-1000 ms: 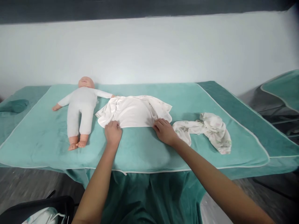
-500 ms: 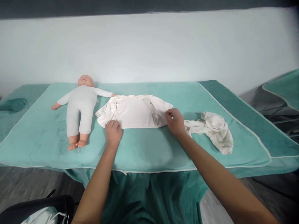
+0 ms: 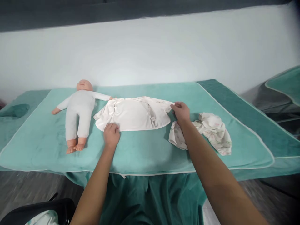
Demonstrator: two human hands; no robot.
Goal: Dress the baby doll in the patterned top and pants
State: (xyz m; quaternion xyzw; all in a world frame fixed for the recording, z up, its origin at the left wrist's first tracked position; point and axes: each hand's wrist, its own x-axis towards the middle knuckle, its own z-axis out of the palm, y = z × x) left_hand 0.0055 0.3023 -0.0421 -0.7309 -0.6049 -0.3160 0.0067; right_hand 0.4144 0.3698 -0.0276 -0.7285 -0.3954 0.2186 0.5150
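Note:
A white baby top [image 3: 133, 114] lies spread on the teal towel [image 3: 145, 147]. My left hand [image 3: 111, 135] presses its near-left hem, fingers curled on the cloth. My right hand [image 3: 181, 112] pinches the top's right sleeve end at the far right. A baby doll [image 3: 78, 109] in a pale suit lies on its back to the left of the top. Crumpled patterned baby trousers [image 3: 211, 131] lie to the right, partly under my right forearm.
The towel covers a padded table against a white wall [image 3: 150, 53]. A darker teal cloth [image 3: 14, 110] lies rolled at the far left. Another teal-covered surface [image 3: 286, 84] stands at the right. A dark bag [image 3: 37, 212] holding something white sits on the floor at bottom left.
My right hand has left the top's near hem and moved up and right to the sleeve end. The trousers have shifted and bunched closer. The left hand has stayed on the hem.

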